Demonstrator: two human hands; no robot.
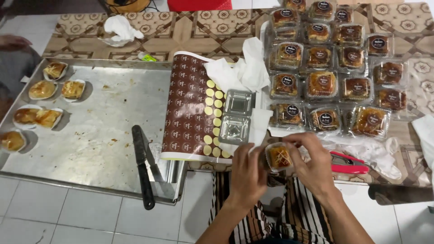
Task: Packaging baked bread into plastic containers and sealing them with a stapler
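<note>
Both hands meet over a small clear plastic box holding a golden-brown pastry (279, 157), which sits just in front of the open, empty clear plastic clamshell container (236, 116). The left hand (247, 174) cups the box from its left side with fingers curled against the wall, and the right hand (312, 161) pinches the box from the right and top edge, thumb and fingers closed on the rim, so the box is held between the two hands above the person's lap. The empty clamshell lies on crumpled white paper sheets (242, 72), and directly to the left of the clamshell is a brown sheet of round labels (187, 108) with a column of pale yellow discs along its near side. Further left of the clamshell stretches a large bare metal tray (99, 131), carrying unpacked pastries in white paper cups (43, 101) along its far left edge and a black-handled knife (143, 169) at its front right corner. To the right of the clamshell and behind the hands stand rows of sealed clear boxes with pastries and dark round stickers (332, 63). Right of the clamshell and just beside the right hand lies a red-handled tool (350, 163) on a loose clear plastic bag (370, 151). Well behind and left of the clamshell, a wad of white tissue (120, 29) rests on the patterned tabletop (203, 27).
</note>
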